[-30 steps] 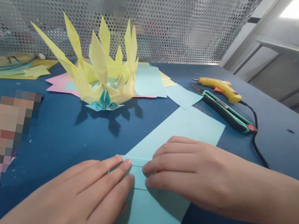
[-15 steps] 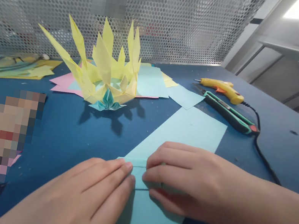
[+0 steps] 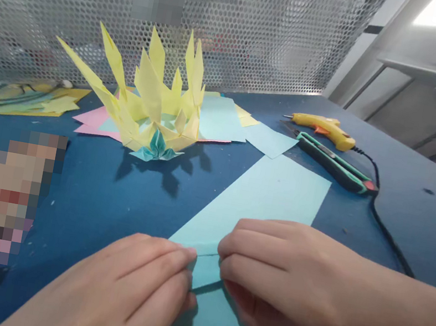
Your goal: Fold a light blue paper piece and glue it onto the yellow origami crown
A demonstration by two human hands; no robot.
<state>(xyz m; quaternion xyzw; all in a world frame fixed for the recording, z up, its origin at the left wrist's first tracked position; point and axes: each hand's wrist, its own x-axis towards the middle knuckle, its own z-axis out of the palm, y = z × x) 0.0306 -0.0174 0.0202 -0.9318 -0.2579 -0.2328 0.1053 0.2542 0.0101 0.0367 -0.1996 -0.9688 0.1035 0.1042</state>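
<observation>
A long light-blue paper strip lies on the dark blue table, running from the middle toward me. Both my hands meet at a narrow fold across it near the bottom. My left hand has its fingers pressed together, pinching the fold's left end. My right hand curls over the right end, fingers closed on the paper, and the folded flap lifts slightly off the strip. Beyond them stands a spiky yellow origami flower with a teal centre.
Loose blue, pink and yellow sheets lie behind the flower. A yellow glue gun with a black cord and a green utility knife rest at the right. More yellow paper sits far left. A perforated metal screen closes the back.
Both hands have slid a little toward me along the strip. The fingers went from pressing flat to pinching, and the fold now lifts off the strip.
</observation>
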